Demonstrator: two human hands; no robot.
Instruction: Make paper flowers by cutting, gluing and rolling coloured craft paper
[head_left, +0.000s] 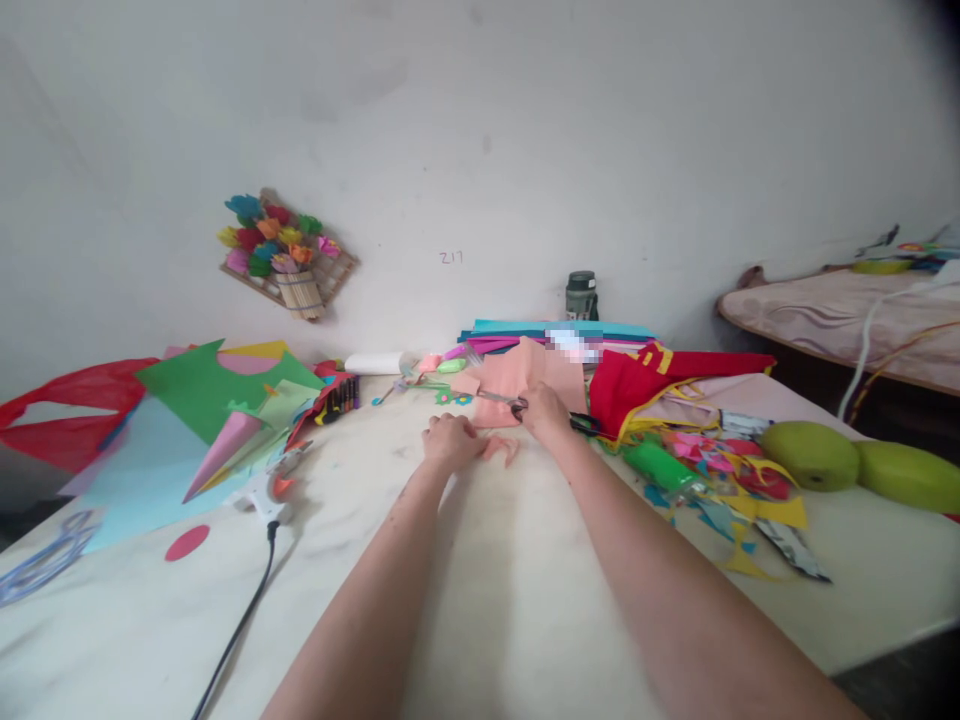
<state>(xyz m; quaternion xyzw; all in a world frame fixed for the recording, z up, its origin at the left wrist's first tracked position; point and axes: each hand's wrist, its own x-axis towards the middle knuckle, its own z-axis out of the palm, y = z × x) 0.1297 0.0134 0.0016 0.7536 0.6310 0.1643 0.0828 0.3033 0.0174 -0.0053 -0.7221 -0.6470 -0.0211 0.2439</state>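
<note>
Near the middle of the table, my right hand (pixel 546 410) is closed round a pair of scissors (pixel 496 398), whose blades point left over a peach paper sheet (pixel 551 372). My left hand (pixel 450 442) lies to the left, fingers bent together at the edge of a small peach paper scrap (pixel 501 449); what they hold, if anything, is too small to make out. Just beyond the left hand are small green and blue paper flowers (pixel 454 398).
A white glue gun (pixel 262 495) with a black cord lies left, beside coloured paper (pixel 187 390) and a pink circle (pixel 187 542). On the right are red cloth (pixel 637 385), a green bottle (pixel 660 466), paper scraps (pixel 750 500) and green fruits (pixel 810 455). A dark flask (pixel 581 295) stands behind.
</note>
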